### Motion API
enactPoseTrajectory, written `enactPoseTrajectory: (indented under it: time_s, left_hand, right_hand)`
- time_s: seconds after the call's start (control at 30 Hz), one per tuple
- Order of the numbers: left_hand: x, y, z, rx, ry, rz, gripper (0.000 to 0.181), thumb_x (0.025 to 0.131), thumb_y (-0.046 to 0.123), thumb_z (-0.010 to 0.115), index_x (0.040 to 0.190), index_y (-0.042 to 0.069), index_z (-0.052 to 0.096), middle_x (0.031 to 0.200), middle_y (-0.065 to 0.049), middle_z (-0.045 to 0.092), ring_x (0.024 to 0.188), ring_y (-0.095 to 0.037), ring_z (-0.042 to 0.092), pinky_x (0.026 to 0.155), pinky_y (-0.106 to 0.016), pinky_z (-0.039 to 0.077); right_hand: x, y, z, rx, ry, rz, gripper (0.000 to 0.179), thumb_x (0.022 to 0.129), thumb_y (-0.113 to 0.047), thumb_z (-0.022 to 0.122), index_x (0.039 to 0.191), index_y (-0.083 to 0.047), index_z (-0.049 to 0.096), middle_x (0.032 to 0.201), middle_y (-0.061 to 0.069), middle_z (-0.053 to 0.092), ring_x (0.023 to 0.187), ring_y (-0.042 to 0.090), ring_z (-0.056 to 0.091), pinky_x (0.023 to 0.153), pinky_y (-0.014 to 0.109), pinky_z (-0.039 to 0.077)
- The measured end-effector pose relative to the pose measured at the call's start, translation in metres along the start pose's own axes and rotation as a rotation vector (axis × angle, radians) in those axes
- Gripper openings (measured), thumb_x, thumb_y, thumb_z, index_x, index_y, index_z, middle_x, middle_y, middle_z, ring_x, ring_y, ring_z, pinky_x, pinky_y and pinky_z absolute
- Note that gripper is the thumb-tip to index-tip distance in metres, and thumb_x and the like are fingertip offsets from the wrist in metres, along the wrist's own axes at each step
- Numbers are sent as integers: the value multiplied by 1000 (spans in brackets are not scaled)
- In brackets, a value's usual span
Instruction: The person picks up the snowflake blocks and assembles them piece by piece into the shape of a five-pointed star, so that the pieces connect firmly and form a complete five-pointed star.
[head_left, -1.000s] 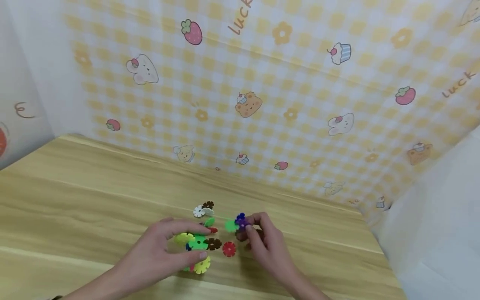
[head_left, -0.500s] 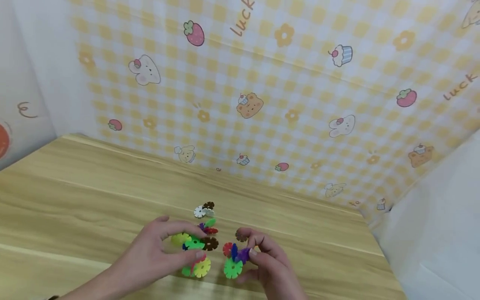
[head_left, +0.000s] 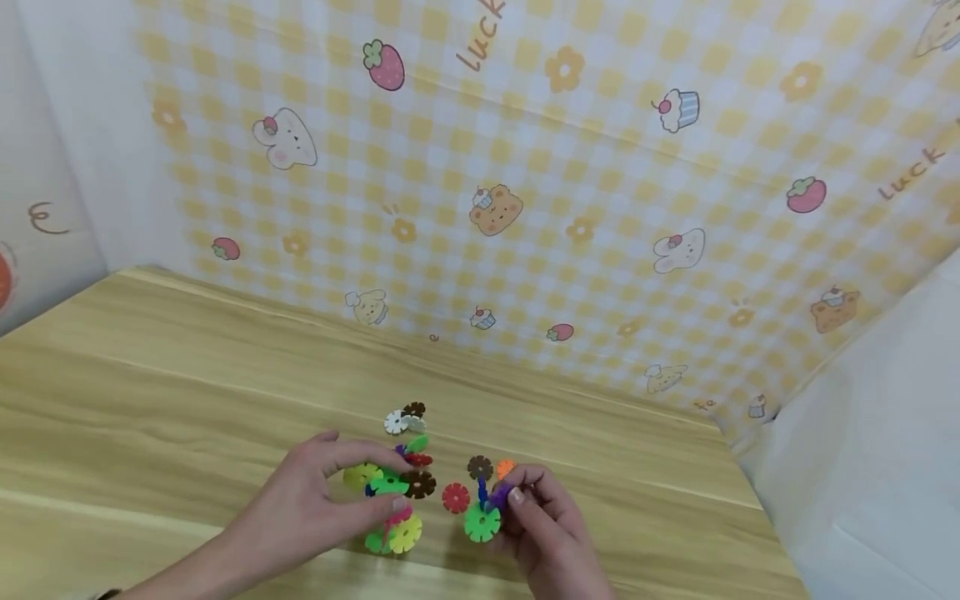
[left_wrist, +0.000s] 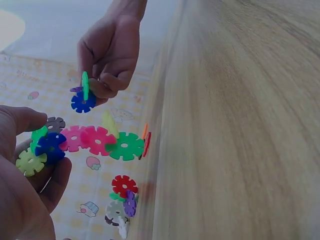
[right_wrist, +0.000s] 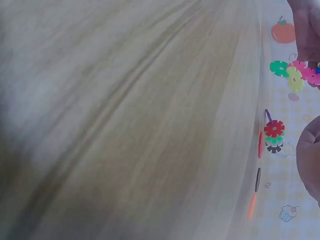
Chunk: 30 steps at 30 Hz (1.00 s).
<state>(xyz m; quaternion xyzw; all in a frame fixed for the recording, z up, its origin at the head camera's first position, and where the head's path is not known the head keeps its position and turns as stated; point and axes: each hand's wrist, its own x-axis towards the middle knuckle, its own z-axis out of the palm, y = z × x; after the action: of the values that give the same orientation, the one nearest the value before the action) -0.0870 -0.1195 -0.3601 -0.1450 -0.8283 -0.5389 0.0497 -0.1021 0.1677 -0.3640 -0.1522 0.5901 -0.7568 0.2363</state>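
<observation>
My left hand [head_left: 330, 492] holds a joined chain of notched plastic snowflake discs between thumb and fingers. In the left wrist view a blue disc [left_wrist: 50, 148], a pale yellow disc [left_wrist: 31, 161] and pink discs [left_wrist: 97, 141] belong to it, with a green disc [left_wrist: 126, 146] at its far end. To the right, my right hand [head_left: 551, 533] pinches a small cluster by its purple disc [head_left: 498, 497]. A green disc [head_left: 482, 523] and an edge-on blue disc [head_left: 482, 492] are joined to that one. The two hands' pieces are apart.
Between the hands, a loose red disc [head_left: 455, 497] lies on the wooden table [head_left: 225, 375]. Behind it are a brown disc [head_left: 480, 468] and an orange disc [head_left: 507, 469]. Another joined group, with a white disc [head_left: 395, 422], stands farther back. A patterned cloth [head_left: 450, 167] hangs behind.
My right hand has come nearer the front edge with its cluster, which has turned so the green disc hangs lowest. The orange disc has come into sight. My left hand has barely shifted.
</observation>
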Motion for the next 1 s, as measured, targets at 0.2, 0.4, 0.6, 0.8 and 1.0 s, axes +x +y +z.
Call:
enactPoseTrajectory:
  time_s: [0.2,0.4,0.6,0.8,1.0]
  left_hand:
    - [2,0,3,20,37,86,18,86,41,83,101,42,73,111,20,74,117,-23,67,111,-72,19]
    - [5,2,5,19,52,110,20,85,40,84,101,42,73,111,21,74,114,-16,68,113,-69,19]
    - [6,4,4,4,53,80,20,83,39,86,99,41,74,109,21,75,116,-19,68,113,-69,18]
    - [4,1,4,14,23,2,21,83,43,84,102,43,73,118,18,73,124,-32,60,107,-71,29]
    - [0,-3,8,12,17,1,21,83,42,84,100,44,72,117,17,73,125,-35,61,110,-75,20]
  right_hand:
    - [3,1,4,8,47,44,18,109,-19,45,113,-17,62,107,-5,62,97,10,58,87,26,50]
    - [8,3,15,-129,280,79,9,100,-14,62,105,-11,54,105,1,54,89,14,55,76,25,48]
    - [9,4,19,-210,443,57,24,96,-12,67,115,1,58,108,5,59,90,17,54,77,27,51]
    - [2,9,18,-397,499,51,58,94,-13,72,147,-3,52,129,15,63,107,21,64,84,27,56]
    - [1,15,21,-321,539,42,47,89,-10,75,131,4,58,111,8,71,96,16,67,83,26,57]
